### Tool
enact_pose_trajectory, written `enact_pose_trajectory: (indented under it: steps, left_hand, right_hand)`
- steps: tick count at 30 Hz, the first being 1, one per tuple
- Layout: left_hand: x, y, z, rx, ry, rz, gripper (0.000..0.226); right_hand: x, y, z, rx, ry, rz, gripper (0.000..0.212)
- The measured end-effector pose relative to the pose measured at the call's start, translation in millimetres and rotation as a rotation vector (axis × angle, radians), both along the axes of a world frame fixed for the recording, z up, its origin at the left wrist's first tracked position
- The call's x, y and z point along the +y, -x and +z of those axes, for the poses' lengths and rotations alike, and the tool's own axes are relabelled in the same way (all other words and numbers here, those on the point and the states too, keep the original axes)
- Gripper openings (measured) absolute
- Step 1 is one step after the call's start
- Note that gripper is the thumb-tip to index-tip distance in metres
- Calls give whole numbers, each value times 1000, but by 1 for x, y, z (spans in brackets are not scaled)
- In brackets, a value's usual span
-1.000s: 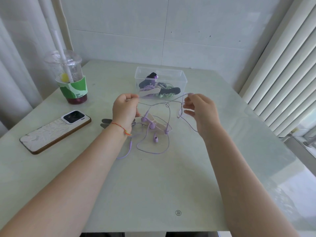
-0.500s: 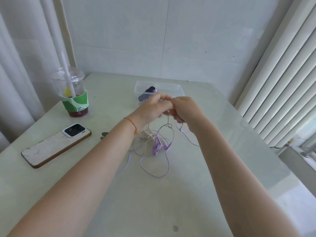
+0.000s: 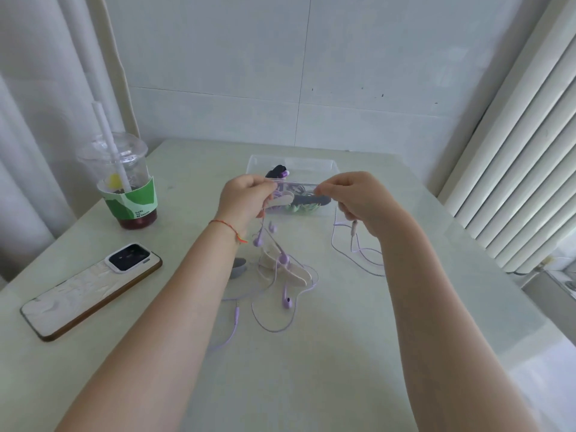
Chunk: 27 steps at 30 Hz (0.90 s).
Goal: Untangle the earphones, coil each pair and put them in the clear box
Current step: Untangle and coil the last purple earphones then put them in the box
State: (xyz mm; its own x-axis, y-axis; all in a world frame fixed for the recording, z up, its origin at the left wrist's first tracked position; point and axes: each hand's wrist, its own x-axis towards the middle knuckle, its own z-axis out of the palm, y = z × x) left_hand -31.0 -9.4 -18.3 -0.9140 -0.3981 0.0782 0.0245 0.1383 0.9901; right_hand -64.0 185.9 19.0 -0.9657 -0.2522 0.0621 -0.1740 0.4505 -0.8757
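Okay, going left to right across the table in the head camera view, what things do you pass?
Phone → iced drink cup → left hand pinching the purple earphone cable → right hand pinching the same cable. The clear box sits behind both hands, so it has no clear place in the order.

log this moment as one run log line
left hand: pinching purple earphone cable | right hand: pinching it | clear box: behind

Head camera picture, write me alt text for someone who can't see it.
Two bare hands, left hand and right hand, pinch a purple earphone cable stretched between them above a pale table, with more tangled purple earphones lying below. Behind sits a clear box holding earphones; a phone and iced drink cup stand left.
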Motion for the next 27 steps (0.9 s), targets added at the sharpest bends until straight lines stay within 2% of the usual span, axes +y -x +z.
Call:
enact_pose_trajectory:
  steps: [4, 6, 7, 9, 11, 13, 14, 17, 20, 22, 25, 27]
  left_hand:
    - [-7, -1, -8, -108, 195, -194, 10]
    - [-7, -4, -10, -190, 314, -329, 7]
    - [-6, -5, -10, -210, 314, -380, 5]
    - [-4, -6, -9, -211, 255, -405, 8]
    - [-3, -4, -5, -185, 186, -354, 15]
    - [-3, -3, -2, -174, 79, -310, 15]
    - [-2, -1, -2, -177, 44, -296, 13]
    - [-1, 1, -4, -141, 63, -257, 4]
    - [7, 3, -4, -55, 123, -278, 28]
    - [16, 1, -2, -7, 128, -396, 38]
    - [28, -3, -2, 9, 154, -588, 19]
    - [31, -9, 1, -41, 99, -637, 12]
  right_hand:
    - [3, 7, 3, 163, 304, -359, 21]
    - [6, 9, 4, 192, 369, -440, 20]
    - [7, 10, 4, 179, 364, -441, 19]
    - [10, 11, 3, 92, 270, -391, 17]
    - [12, 12, 0, -14, 55, -312, 15]
    - [13, 14, -4, -48, -134, -244, 15]
    - [13, 14, -5, -42, -157, -221, 16]
    - [9, 8, -3, -14, -89, -157, 20]
    - [5, 2, 3, 4, -69, -75, 22]
    - [3, -3, 6, 33, -78, -17, 18]
    - [-2, -9, 9, 63, -40, 45, 17]
    - [-5, -8, 10, 99, 15, -22, 19]
